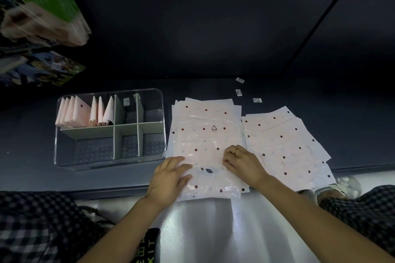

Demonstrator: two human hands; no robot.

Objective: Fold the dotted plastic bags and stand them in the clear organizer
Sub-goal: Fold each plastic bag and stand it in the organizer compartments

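A stack of pale pink dotted plastic bags [206, 126] lies flat on the dark shelf, its near end hanging over the front edge. My left hand [171, 175] rests on the top bag's lower left part, fingers pinching its plastic. My right hand [241, 161], wearing a ring, presses and grips the same bag at its right side. The clear organizer [149, 157] stands to the left. Several folded bags [83, 113] stand upright in its back left compartment.
A second, spread-out pile of dotted bags [286, 145] lies to the right. Small white labels [239, 92] sit behind the stacks. Books or boxes [40, 68] lean at far left. A dark wall rises behind the shelf. My checked clothing shows below.
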